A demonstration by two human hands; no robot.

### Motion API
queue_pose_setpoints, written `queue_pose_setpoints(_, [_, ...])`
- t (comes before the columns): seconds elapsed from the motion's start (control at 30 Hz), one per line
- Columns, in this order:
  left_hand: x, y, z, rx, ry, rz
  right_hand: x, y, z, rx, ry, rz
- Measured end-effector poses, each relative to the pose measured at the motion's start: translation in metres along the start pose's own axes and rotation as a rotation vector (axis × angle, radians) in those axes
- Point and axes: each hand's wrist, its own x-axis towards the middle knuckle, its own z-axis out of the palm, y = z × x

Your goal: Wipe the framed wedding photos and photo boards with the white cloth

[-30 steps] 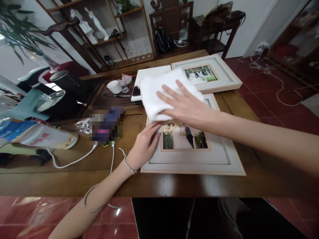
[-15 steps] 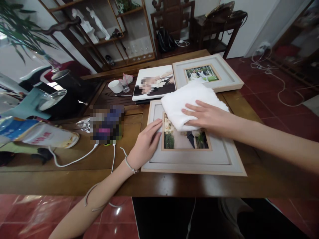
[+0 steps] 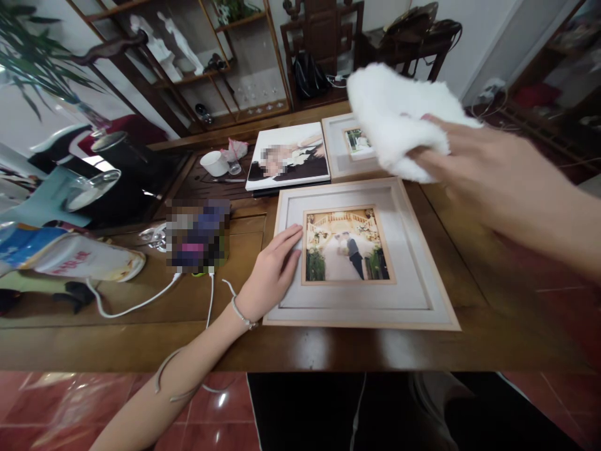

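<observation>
One white cloth (image 3: 394, 119) is gripped in the fingers of the right hand (image 3: 488, 172), held in the air at the right of a brown wooden counter (image 3: 347, 352), partly hiding a rear picture frame (image 3: 336, 139). Lying flat near the counter's front edge, a framed photo of a couple (image 3: 350, 250) is touched at its left side by the left hand (image 3: 270, 277), whose fingers are extended, close together.
</observation>
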Motion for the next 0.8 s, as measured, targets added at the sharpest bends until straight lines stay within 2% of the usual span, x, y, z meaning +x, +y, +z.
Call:
queue_pose_setpoints(0.13, [0.0,0.0,0.0,0.001,0.001,0.006,0.004,-0.02,0.032,-0.018,-0.141,-0.175])
queue_pose_setpoints(0.23, [0.0,0.001,0.0,0.003,-0.002,0.0,0.006,-0.037,0.052,-0.079,-0.195,-0.206])
queue_pose_setpoints(0.3, [0.0,0.001,0.0,0.004,-0.002,-0.004,0.005,-0.047,0.055,-0.089,-0.185,-0.193])
queue_pose_setpoints(0.5, [0.0,0.0,-0.001,0.003,0.0,-0.009,-0.003,-0.077,0.033,-0.023,-0.25,-0.157])
queue_pose_setpoints(0.63, [0.0,0.0,-0.001,0.005,-0.005,-0.005,-0.021,-0.107,0.017,0.122,-0.323,-0.117])
queue_pose_setpoints(0.8, [0.0,0.0,-0.001,0.012,-0.008,-0.004,-0.051,-0.135,0.013,0.289,-0.247,-0.05])
